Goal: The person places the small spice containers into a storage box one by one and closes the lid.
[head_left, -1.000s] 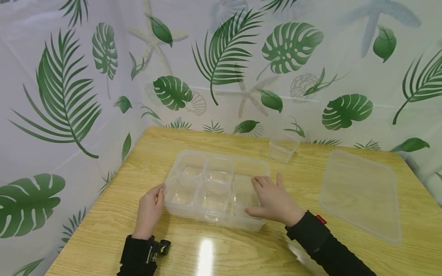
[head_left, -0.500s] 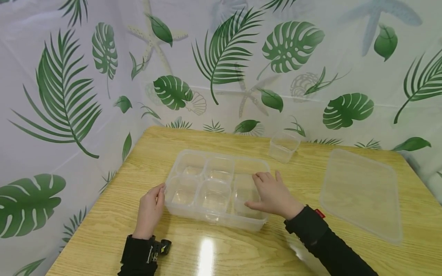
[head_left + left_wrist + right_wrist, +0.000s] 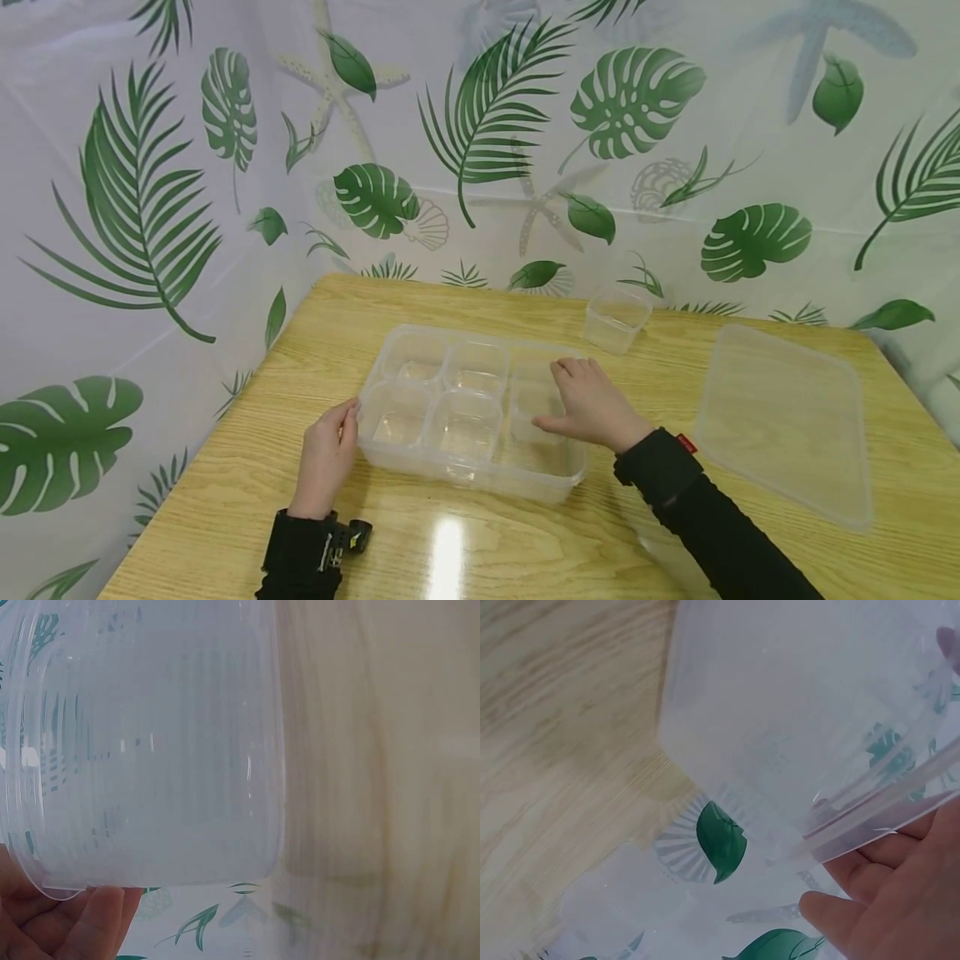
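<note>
On the worktop (image 3: 525, 554), the clear box (image 3: 517, 482), long axis left to right, is pinched at its left end by the left hand (image 3: 326, 450), while the nearer right hand (image 3: 597, 408) grips the inner cup (image 3: 529, 395) in its far right corner, the loose cup (image 3: 617, 327) standing just beyond.

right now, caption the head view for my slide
Left grip on a clear box, right grip on a small cup inside it.
</note>
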A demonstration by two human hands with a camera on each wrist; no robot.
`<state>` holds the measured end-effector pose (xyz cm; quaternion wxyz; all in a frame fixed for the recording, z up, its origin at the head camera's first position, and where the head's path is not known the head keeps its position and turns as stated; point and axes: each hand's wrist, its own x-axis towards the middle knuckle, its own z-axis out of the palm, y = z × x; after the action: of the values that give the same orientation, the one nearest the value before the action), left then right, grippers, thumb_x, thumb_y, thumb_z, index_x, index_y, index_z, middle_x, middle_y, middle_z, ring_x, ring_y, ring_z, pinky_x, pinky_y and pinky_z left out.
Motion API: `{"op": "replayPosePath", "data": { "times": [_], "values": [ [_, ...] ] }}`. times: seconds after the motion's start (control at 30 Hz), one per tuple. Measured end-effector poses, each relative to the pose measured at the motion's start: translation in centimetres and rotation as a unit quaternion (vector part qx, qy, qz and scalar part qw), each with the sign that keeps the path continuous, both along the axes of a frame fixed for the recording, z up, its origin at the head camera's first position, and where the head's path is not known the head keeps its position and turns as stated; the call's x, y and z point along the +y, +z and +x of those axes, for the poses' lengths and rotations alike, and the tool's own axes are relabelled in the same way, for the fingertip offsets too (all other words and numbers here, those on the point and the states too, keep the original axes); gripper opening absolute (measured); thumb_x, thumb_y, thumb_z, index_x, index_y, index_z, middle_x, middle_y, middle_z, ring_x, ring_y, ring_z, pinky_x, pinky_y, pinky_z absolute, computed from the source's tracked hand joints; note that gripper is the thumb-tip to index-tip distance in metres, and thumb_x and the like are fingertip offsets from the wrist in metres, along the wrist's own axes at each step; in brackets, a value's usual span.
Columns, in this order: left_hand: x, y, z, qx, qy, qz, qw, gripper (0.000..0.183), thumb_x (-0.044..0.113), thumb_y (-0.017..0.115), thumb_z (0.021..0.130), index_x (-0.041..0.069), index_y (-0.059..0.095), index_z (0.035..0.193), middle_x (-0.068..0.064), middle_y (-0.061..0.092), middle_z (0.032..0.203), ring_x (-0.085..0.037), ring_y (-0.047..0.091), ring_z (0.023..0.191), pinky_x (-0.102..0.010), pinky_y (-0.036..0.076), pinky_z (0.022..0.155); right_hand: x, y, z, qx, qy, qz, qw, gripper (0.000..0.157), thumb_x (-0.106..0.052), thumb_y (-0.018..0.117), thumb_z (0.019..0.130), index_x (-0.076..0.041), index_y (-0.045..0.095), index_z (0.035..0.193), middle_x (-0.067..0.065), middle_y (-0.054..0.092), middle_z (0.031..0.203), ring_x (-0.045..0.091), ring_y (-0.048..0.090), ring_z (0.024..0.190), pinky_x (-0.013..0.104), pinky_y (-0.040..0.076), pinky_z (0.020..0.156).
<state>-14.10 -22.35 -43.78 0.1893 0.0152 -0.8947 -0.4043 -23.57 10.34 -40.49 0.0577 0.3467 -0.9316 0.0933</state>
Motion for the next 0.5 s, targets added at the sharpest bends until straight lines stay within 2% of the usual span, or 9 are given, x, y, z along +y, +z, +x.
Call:
{"op": "replayPosePath", "data": {
  "times": [0.2,0.5],
  "values": [
    [0.0,0.0,-0.1,-0.003,0.002,0.001,1.0,0.029,0.006,0.041,0.094,-0.011,0.053,0.114,-0.026,0.055,0.11,-0.035,0.054,0.099,-0.045,0.046,0.079,-0.1,0.1,-0.9,-0.018,-0.016,0.006,1.0,0.076,-0.046,0.064,0.076,0.014,0.046,0.119,0.028,0.047,0.116,0.04,0.043,0.109,0.05,0.029,0.095],
    [0.0,0.1,-0.1,-0.004,0.005,-0.004,1.0,0.029,0.005,0.041,0.093,-0.011,0.054,0.114,-0.026,0.055,0.11,-0.035,0.054,0.099,-0.045,0.046,0.079,-0.2,0.1,-1.7,-0.03,-0.028,0.014,0.999,0.077,-0.046,0.064,0.075,0.013,0.044,0.121,0.028,0.045,0.12,0.041,0.041,0.111,0.049,0.028,0.096]
  ]
}}
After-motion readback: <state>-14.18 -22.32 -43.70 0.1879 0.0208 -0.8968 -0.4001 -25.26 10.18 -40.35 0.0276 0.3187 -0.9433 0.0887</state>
